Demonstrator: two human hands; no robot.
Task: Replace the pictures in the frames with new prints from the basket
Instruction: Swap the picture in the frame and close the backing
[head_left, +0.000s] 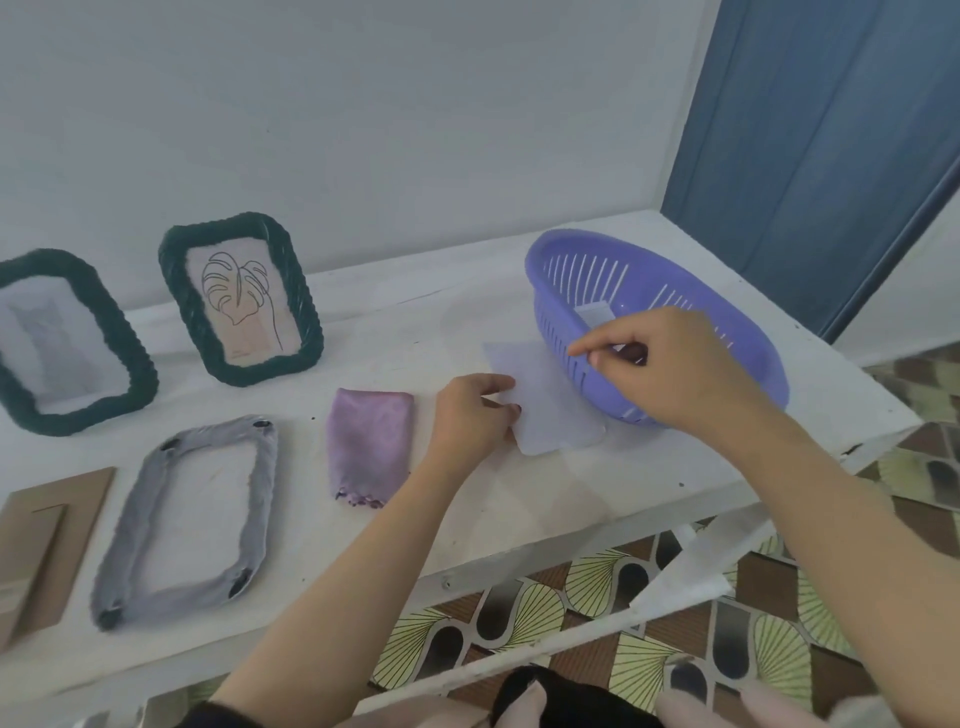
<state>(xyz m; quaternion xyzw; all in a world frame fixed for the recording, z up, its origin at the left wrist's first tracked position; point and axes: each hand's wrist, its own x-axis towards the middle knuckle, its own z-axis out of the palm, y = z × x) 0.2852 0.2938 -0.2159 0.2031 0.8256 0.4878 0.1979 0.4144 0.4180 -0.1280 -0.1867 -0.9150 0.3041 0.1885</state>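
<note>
My left hand (470, 415) pinches the left edge of a white print (550, 400) that lies flat on the white table (597, 493) beside the purple basket (748, 364). Over the basket's near rim my right hand (670, 364) pinches the edge of another white print (595, 314) that sits inside it. A grey woven frame (192, 514) lies face down and open at the front left, with its brown backing board (47, 540) beside it. Two dark green frames stand against the wall: one (239, 301) shows a leaf drawing, the other (62, 338) a faint picture.
A folded purple cloth (369, 441) lies between the grey frame and my left hand. The table's front edge runs diagonally, with patterned floor tiles (545, 608) below. A blue door (810, 140) stands behind the basket at the right.
</note>
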